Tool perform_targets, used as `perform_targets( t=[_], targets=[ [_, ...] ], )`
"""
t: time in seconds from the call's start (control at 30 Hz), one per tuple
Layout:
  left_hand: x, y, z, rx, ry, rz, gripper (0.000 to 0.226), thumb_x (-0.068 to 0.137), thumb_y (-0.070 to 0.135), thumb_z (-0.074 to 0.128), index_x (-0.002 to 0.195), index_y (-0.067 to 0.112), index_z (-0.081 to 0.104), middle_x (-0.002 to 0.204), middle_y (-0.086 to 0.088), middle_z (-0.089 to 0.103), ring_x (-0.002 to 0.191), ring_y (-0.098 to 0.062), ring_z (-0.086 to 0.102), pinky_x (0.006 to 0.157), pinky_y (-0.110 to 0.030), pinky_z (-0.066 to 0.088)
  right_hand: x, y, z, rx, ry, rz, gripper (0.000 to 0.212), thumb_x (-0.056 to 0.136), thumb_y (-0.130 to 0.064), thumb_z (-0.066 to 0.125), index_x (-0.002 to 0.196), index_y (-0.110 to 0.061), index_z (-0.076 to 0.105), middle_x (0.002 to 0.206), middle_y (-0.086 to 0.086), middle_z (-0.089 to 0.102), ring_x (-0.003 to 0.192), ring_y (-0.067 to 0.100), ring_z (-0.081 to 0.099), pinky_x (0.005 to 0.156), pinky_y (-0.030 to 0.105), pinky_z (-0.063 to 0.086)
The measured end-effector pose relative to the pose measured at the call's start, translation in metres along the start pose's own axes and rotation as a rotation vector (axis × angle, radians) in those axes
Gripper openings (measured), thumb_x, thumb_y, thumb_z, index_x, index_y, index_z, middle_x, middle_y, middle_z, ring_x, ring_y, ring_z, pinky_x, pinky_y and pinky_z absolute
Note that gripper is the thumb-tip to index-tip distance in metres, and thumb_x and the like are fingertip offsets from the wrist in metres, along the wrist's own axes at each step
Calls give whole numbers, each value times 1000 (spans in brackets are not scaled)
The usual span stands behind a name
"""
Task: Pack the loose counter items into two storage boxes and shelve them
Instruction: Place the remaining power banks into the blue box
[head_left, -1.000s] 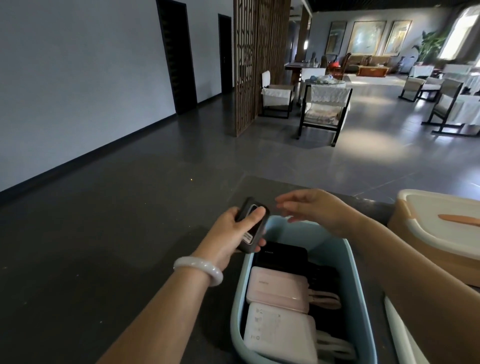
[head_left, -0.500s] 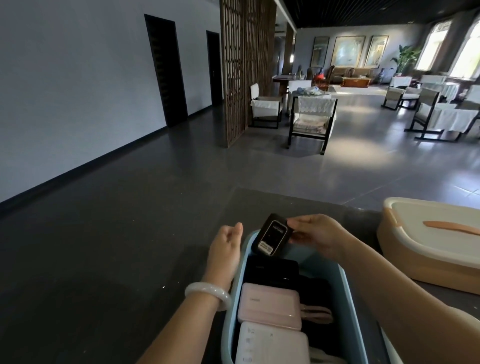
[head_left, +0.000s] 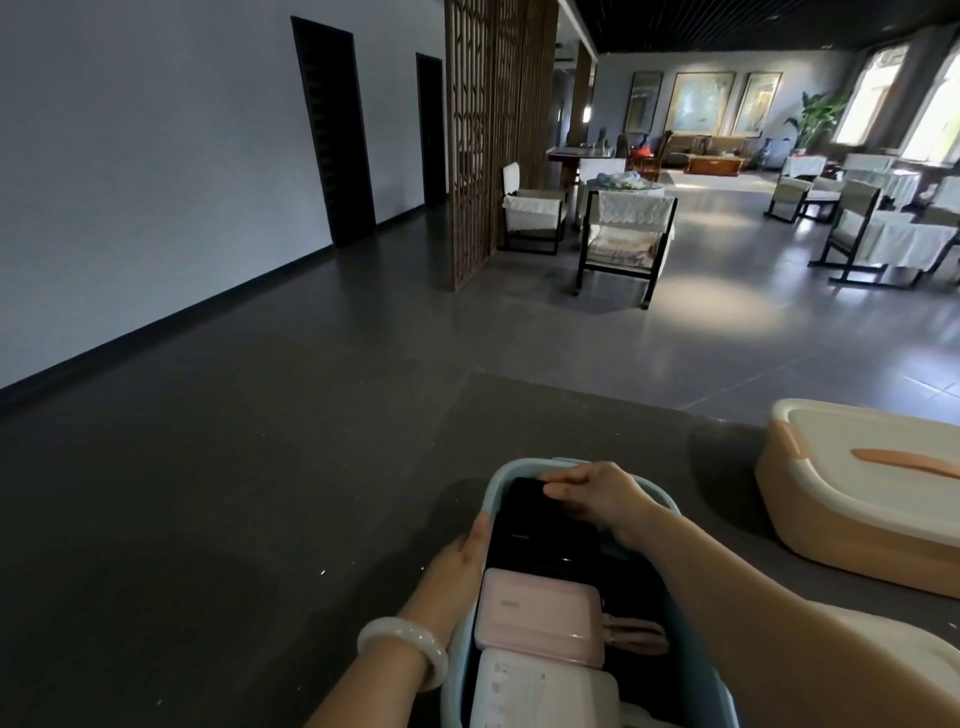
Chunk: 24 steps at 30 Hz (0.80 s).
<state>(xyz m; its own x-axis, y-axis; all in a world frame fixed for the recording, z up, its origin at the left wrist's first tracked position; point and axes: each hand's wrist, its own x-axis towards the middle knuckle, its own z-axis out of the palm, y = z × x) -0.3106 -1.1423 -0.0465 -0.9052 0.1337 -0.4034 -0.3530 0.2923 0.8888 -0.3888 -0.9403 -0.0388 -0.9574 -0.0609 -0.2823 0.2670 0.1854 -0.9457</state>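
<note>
The left hand (head_left: 461, 560), a pale bangle (head_left: 404, 650) on its wrist, lies against the left wall of the light blue storage box (head_left: 488, 493). Its fingers are fairly straight along the rim, touching it without wrapping round anything. Just right of that hand, inside the box, a pink power bank (head_left: 540, 618) sits level with the wrist, with a white power bank (head_left: 540, 693) nearer the person and a black power bank (head_left: 540, 543) beyond it, level with the fingertips. At the far end of the box the right hand (head_left: 597, 493) reaches in from the right, palm down. Its fingers (head_left: 558, 491) are curled over the far edge of a small black device (head_left: 522, 491) and grip it, holding it low in the box, over or against the far end of the black power bank. Whether the device already rests there cannot be told. Below the right forearm a pinkish cable (head_left: 634, 636) lies beside the pink power bank. Well to the right of the right hand, apart from the blue box, a peach storage box (head_left: 831, 519) stands on the dark counter (head_left: 260, 519) with its lid (head_left: 862, 431) on.
</note>
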Motion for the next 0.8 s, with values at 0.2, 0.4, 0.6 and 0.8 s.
perform_targets(
  t=[0.2,0.4,0.6,0.8],
  targets=[
    [1,-2,0,3,10,76,42,98,62,29,115,40,60,103,21,62,93,8,55,77,-18,42,2,6,9,50,-21,-35,22,80,-5,75,101,-10,74,92,11,75,88,24,72,83,29,57],
    [10,-7,2,111,64,85,52,101,56,26,129,27,59,123,3,63,111,-14,58,99,-33,44,0,22,14,-123,-13,-88,18,80,-10,76,93,-21,77,86,-3,76,79,7,71,72,12,52],
    [13,-11,1,125,90,90,51,102,55,26,129,27,59,121,2,63,108,-13,58,95,-32,44,-2,24,11,-39,-94,-32,21,85,-11,71,104,-18,75,95,0,76,90,14,72,78,18,53],
    [14,-12,2,102,101,110,49,103,52,28,130,25,59,125,1,62,103,-9,53,90,-26,39,-1,29,10,1,-107,-39,24,85,-7,70,107,-16,74,97,2,76,92,15,71,79,19,53]
  ],
)
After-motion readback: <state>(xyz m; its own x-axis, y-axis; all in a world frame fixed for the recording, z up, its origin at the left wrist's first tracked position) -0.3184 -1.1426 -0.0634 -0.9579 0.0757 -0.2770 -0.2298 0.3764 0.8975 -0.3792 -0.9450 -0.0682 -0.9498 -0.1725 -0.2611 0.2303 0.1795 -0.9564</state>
